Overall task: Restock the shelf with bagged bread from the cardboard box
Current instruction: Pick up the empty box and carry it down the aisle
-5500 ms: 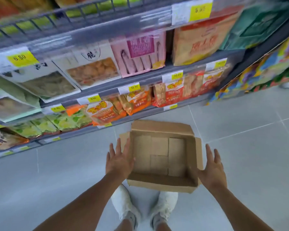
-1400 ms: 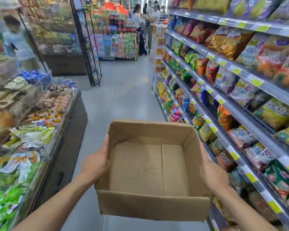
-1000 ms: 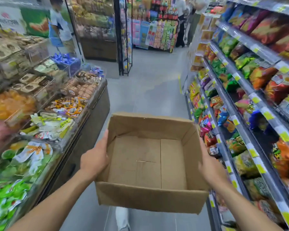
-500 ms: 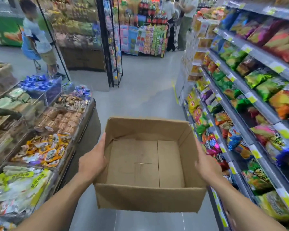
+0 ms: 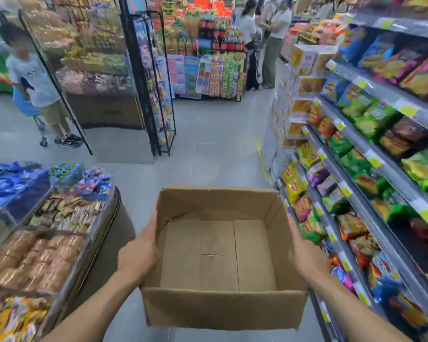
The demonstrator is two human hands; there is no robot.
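Carrying the empty cardboard box [image 5: 220,309], left hand [image 5: 139,255] and right hand [image 5: 307,255] press fingers [image 5: 150,230] flat against its sides.

Fingertips of left grip [image 5: 137,257] and right grip [image 5: 307,257] out of sight at the sides of the cardboard box [image 5: 223,309]. Shelf [image 5: 383,95] cut off by right edge; price labels [image 5: 408,110] too small to read. Upper-left goods [image 5: 59,33] blurred.
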